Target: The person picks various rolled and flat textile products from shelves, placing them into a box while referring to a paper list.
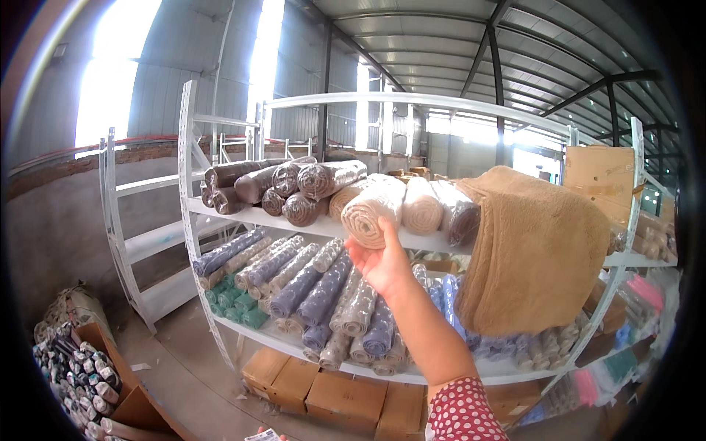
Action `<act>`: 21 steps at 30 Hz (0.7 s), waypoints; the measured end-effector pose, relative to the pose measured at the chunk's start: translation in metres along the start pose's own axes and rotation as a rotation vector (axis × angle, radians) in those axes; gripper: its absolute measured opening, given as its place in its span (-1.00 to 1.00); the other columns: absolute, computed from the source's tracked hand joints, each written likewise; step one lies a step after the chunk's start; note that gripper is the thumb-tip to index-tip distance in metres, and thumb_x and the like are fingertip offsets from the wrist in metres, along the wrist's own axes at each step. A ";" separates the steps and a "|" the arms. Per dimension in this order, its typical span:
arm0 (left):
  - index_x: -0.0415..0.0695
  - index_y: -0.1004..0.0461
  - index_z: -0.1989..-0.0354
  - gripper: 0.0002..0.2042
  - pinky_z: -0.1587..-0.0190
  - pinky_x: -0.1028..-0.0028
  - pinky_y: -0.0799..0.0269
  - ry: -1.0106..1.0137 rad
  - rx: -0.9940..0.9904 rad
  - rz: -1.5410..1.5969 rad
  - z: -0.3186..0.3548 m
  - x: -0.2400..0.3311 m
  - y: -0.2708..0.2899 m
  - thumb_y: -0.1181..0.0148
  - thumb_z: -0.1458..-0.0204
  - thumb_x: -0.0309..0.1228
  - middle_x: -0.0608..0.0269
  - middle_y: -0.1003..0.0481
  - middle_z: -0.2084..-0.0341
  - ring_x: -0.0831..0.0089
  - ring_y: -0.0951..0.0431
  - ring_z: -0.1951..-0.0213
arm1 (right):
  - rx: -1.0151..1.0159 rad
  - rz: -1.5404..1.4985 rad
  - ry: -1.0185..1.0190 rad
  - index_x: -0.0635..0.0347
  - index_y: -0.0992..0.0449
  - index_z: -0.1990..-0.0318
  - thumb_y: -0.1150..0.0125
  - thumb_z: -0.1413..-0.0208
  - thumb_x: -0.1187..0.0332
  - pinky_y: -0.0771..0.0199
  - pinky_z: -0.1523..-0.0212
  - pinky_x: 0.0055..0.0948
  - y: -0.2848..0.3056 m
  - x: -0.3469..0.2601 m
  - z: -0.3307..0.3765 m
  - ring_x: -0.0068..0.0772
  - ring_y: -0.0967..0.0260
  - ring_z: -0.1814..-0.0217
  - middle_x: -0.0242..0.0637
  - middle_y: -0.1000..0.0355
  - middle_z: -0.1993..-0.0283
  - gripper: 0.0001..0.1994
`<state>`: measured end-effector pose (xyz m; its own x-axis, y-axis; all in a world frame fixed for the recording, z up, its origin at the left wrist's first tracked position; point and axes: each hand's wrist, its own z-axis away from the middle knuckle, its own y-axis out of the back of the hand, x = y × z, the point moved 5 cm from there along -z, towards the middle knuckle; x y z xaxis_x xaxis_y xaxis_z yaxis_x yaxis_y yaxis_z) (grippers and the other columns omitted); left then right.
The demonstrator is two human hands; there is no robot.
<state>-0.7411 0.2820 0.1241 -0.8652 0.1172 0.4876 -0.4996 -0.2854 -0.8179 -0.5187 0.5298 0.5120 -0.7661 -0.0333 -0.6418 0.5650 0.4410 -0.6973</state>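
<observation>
Reaching up with right hand (pixel 384 266), palm cupped under the end of a cream rolled rug (pixel 373 206), fingers spread against it, not yet closed around; roll still lying on top shelf (pixel 235 213) among other rolls, so pulling or seating it looks unfinished. Left hand barely in view at bottom edge by a slip of paper (pixel 263 435), state impossible to tell. Tan plush blanket (pixel 533 250) draped just beside, crowding the roll's right. Below, patterned rolls (pixel 316 290) on middle shelf, cardboard boxes (pixel 346 400) beneath. Farther left, bare white rack (pixel 136 220).
</observation>
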 end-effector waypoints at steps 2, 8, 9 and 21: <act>-0.19 -0.30 -0.09 -0.49 0.01 0.13 -0.43 0.018 -0.010 -0.008 -0.005 0.003 -0.003 -0.15 0.11 -0.37 0.01 -0.48 0.13 0.10 -0.49 0.10 | 0.053 0.162 -0.069 0.18 -0.27 -0.10 -0.14 -0.09 -0.07 -0.47 0.14 -0.33 0.012 -0.002 0.003 -0.20 -0.38 0.06 -0.12 -0.37 0.02 -0.42; -0.17 -0.29 -0.10 -0.48 0.01 0.12 -0.42 0.047 -0.038 -0.019 -0.018 0.019 -0.020 -0.15 0.12 -0.38 0.00 -0.47 0.13 0.10 -0.49 0.10 | 0.339 0.437 0.167 0.11 -0.25 -0.09 -0.28 -0.01 0.06 -0.42 0.15 -0.31 0.062 -0.012 0.045 -0.25 -0.30 0.04 -0.19 -0.28 0.00 -0.44; -0.16 -0.29 -0.10 -0.48 0.01 0.12 -0.42 0.051 -0.037 -0.017 -0.019 0.022 -0.023 -0.15 0.12 -0.38 0.00 -0.47 0.13 0.10 -0.49 0.10 | 0.425 0.530 0.263 0.11 -0.25 -0.09 -0.32 0.00 0.13 -0.41 0.14 -0.33 0.065 -0.021 0.047 -0.25 -0.28 0.02 -0.19 -0.26 -0.01 -0.45; -0.11 -0.26 -0.13 -0.46 0.02 0.10 -0.42 0.112 -0.078 -0.025 -0.032 0.026 -0.047 -0.14 0.14 -0.40 -0.01 -0.46 0.13 0.08 -0.48 0.10 | 0.743 2.252 0.953 0.14 -0.35 -0.02 -0.33 0.23 0.42 -0.23 -0.07 -0.14 0.037 -0.125 -0.051 0.04 -0.23 -0.03 0.02 -0.26 -0.05 -0.46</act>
<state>-0.7412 0.3289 0.1657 -0.8499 0.2299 0.4741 -0.5187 -0.2068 -0.8295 -0.4172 0.5960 0.5825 0.9879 0.0892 -0.1270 0.1283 -0.9297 0.3452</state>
